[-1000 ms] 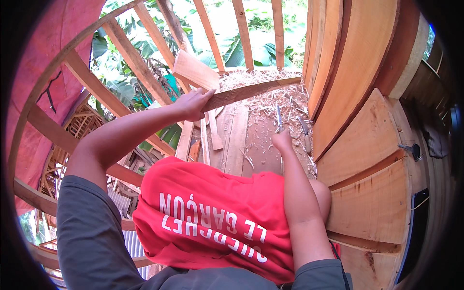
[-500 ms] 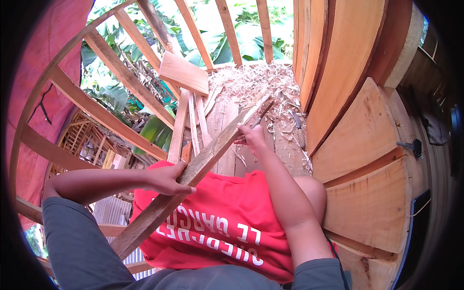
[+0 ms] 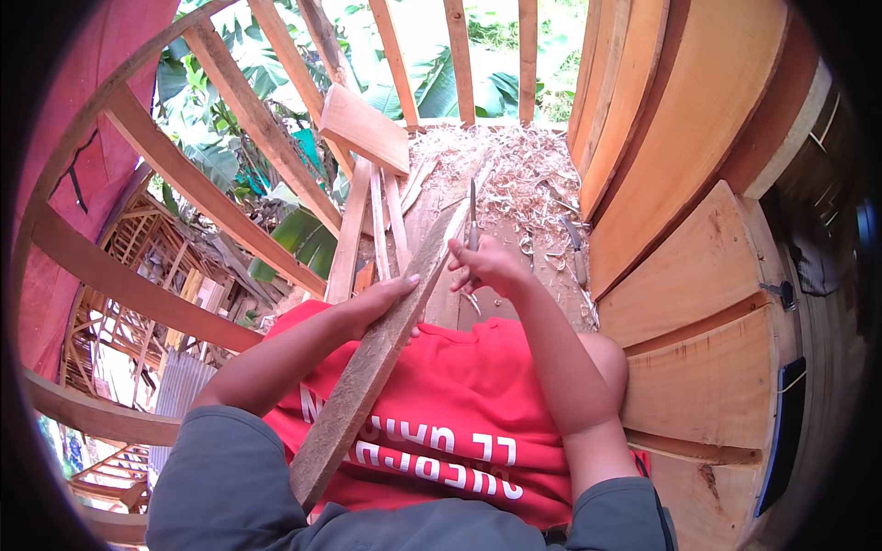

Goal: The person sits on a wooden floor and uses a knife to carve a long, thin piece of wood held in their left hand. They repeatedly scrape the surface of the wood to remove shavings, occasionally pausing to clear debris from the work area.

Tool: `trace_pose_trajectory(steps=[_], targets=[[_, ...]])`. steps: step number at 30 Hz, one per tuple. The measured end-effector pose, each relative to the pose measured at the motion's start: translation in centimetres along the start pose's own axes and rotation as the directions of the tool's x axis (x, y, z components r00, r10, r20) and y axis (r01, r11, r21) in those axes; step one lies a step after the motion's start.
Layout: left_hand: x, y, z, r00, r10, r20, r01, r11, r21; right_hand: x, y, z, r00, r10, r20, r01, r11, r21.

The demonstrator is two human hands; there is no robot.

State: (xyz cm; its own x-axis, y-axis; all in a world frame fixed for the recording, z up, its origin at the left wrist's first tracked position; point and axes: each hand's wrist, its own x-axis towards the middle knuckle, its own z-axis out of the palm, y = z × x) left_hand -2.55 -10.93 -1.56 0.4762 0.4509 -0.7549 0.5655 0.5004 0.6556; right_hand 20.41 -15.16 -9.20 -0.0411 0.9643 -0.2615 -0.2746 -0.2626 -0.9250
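A long, rough-faced wooden plank [image 3: 363, 376] slants from my lap up toward the shavings, its far end pale and cut down. My left hand [image 3: 381, 303] is closed round the plank's middle, fingers partly hidden underneath. Close to the right of the plank's upper part, my right hand [image 3: 491, 266] grips a knife [image 3: 473, 209]. Its narrow dark blade points away from me, beside the pale end; the handle is mostly hidden in my fingers. Red cloth [image 3: 441, 367] with white lettering covers my lap beneath the plank.
Curly wood shavings [image 3: 524, 170] litter the plank floor ahead. Another tool with a dark blade [image 3: 573, 237] lies there to the right. A thick wooden block [image 3: 365, 129] rests atop leaning strips at the left. Slatted rails [image 3: 266, 129] and wooden panels [image 3: 680, 138] enclose the sides.
My left hand has moved forward along the plank, which now stands steeper in view. My right hand has come nearer, and the knife has turned from slanting right to nearly straight ahead.
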Motion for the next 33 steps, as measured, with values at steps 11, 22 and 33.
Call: trace_pose_trajectory(steps=[11,22,33], targets=[[-1.7,-2.5,0.9,0.981,-0.181,0.072,0.191,0.967,-0.168,4.7,-7.3,-11.0,0.956,-0.291,0.026,0.274,0.925,0.265],[0.2,-2.0,-1.8,0.986,-0.141,0.092,0.161,0.947,-0.280,5.1,1.1,-8.6,0.985,-0.106,-0.134,0.070,0.965,-0.252],[0.3,0.2,-1.7,0.997,-0.047,0.064,0.056,0.989,-0.139,5.4,4.8,-7.6,0.891,-0.193,-0.410,0.015,0.917,-0.399]])
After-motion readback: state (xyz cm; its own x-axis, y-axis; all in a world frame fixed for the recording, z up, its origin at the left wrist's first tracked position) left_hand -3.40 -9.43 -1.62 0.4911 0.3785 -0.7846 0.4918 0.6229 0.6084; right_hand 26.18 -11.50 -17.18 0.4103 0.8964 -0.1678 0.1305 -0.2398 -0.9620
